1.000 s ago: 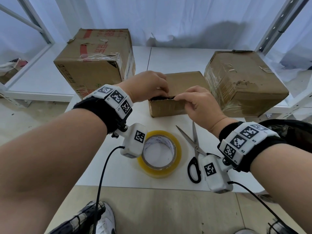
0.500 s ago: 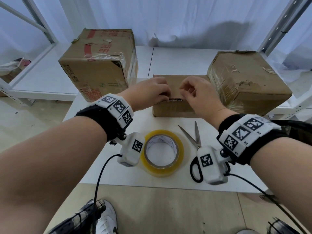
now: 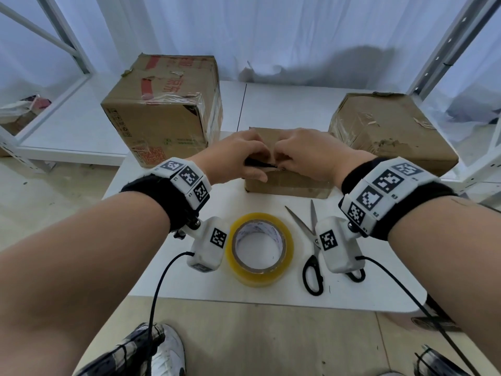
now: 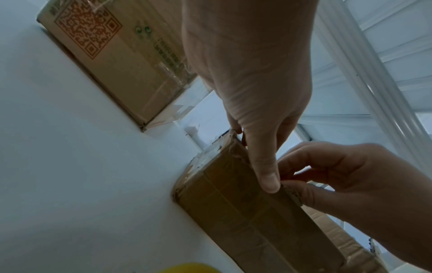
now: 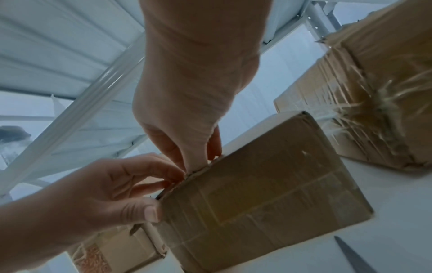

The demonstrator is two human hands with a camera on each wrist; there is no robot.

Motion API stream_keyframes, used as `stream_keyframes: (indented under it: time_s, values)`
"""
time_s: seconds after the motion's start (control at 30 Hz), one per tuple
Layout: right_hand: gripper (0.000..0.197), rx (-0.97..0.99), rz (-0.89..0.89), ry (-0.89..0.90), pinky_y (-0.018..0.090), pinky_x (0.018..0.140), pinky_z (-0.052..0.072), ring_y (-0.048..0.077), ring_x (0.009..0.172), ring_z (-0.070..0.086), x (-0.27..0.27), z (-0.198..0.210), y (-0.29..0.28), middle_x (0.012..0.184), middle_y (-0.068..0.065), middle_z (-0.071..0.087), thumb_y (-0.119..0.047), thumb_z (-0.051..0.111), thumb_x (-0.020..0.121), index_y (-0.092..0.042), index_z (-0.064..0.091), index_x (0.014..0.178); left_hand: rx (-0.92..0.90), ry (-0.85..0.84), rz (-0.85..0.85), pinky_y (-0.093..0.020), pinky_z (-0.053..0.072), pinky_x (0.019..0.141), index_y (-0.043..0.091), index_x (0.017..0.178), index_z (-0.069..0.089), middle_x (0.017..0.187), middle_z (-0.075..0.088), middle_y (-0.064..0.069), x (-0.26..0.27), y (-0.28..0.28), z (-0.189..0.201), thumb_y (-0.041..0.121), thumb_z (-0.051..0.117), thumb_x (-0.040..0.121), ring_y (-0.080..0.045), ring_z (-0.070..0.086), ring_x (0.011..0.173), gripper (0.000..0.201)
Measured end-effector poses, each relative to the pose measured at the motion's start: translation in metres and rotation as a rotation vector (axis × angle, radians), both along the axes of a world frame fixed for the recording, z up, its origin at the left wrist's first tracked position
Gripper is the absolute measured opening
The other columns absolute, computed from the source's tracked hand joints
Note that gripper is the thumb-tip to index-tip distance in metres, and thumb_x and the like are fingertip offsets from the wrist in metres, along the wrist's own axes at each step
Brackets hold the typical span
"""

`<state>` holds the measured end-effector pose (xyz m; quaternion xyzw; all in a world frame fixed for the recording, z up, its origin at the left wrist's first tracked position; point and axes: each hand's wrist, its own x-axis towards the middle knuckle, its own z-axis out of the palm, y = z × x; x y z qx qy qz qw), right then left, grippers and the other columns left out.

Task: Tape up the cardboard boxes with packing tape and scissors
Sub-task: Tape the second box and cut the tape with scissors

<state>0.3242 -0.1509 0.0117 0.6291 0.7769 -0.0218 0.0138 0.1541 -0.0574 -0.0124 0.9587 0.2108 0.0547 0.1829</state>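
Cardboard small box (image 3: pixel 287 185), top flap edge pinched by left hand (image 3: pixel 238 156) and right hand (image 3: pixel 306 156), contents hidden.

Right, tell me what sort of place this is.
Probably a makeshift packing or recording station, not a home: a white table amid bare metal shelving frames and white curtains, with three worn cardboard boxes, packing tape and scissors.

Before me: three cardboard boxes, namely one small box (image 3: pixel 287 183) under my fingers, one tall printed box (image 3: pixel 165 109), one tape-wrapped box (image 3: pixel 390 131). One roll of packing tape (image 3: pixel 259 248). One pair of scissors (image 3: pixel 311 240). One white table (image 3: pixel 271 294).
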Motion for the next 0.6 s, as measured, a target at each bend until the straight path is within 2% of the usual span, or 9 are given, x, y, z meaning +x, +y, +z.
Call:
stream_keyframes:
  time_s: [0.07,0.13,0.3,0.37,0.47,0.6]
  values:
    - [0.024,0.02,0.022,-0.039,0.026,0.071,0.037,0.02,0.089,0.055,0.0,-0.002,-0.001,0.105,0.003,0.056,-0.024,0.045,0.099,-0.012,0.065,0.105,0.007,0.009,0.001,-0.03,0.042,0.097,0.018,0.124,0.06,0.123,0.05,-0.002,0.0,0.0,0.0,0.037,0.07,0.083,-0.013,0.046,0.106,0.047]
    - [0.026,0.058,0.046,-0.07,0.027,0.07,0.038,0.021,0.089,0.056,0.001,-0.006,-0.002,0.102,0.003,0.058,-0.023,0.043,0.1,-0.011,0.066,0.103,0.008,0.005,0.0,-0.031,0.042,0.096,0.017,0.124,0.061,0.122,0.051,-0.002,0.0,0.0,0.0,0.037,0.07,0.083,-0.013,0.046,0.105,0.047]
    - [0.024,0.17,0.093,-0.085,0.042,0.075,0.051,0.028,0.088,0.06,0.006,-0.018,-0.005,0.098,0.007,0.065,-0.02,0.048,0.098,-0.01,0.07,0.098,0.012,-0.001,0.009,-0.031,0.044,0.094,0.015,0.122,0.061,0.12,0.052,-0.001,0.001,0.0,0.001,0.037,0.07,0.083,-0.009,0.045,0.099,0.046]
    - [0.018,0.212,0.13,-0.086,0.044,0.069,0.054,0.03,0.081,0.061,0.009,-0.023,-0.004,0.091,0.008,0.066,-0.016,0.055,0.095,-0.009,0.071,0.092,0.004,0.001,0.012,-0.031,0.044,0.094,0.015,0.122,0.062,0.12,0.053,-0.001,0.001,0.0,0.001,0.037,0.069,0.083,-0.01,0.047,0.099,0.045]
    - [0.005,0.315,0.193,-0.099,0.04,0.056,0.055,0.03,0.068,0.063,0.016,-0.031,-0.002,0.079,0.01,0.066,-0.008,0.067,0.086,-0.006,0.071,0.083,-0.008,-0.009,0.014,-0.03,0.045,0.093,0.015,0.121,0.062,0.119,0.053,0.0,0.002,0.0,0.002,0.036,0.069,0.083,-0.01,0.048,0.098,0.044]
    - [0.004,0.378,0.256,-0.103,0.037,0.05,0.055,0.03,0.061,0.061,0.021,-0.036,-0.001,0.074,0.011,0.065,-0.003,0.072,0.081,-0.004,0.069,0.079,0.002,-0.012,0.007,-0.029,0.045,0.091,0.014,0.12,0.063,0.119,0.054,-0.001,0.003,0.001,0.001,0.037,0.069,0.084,-0.01,0.049,0.096,0.043]
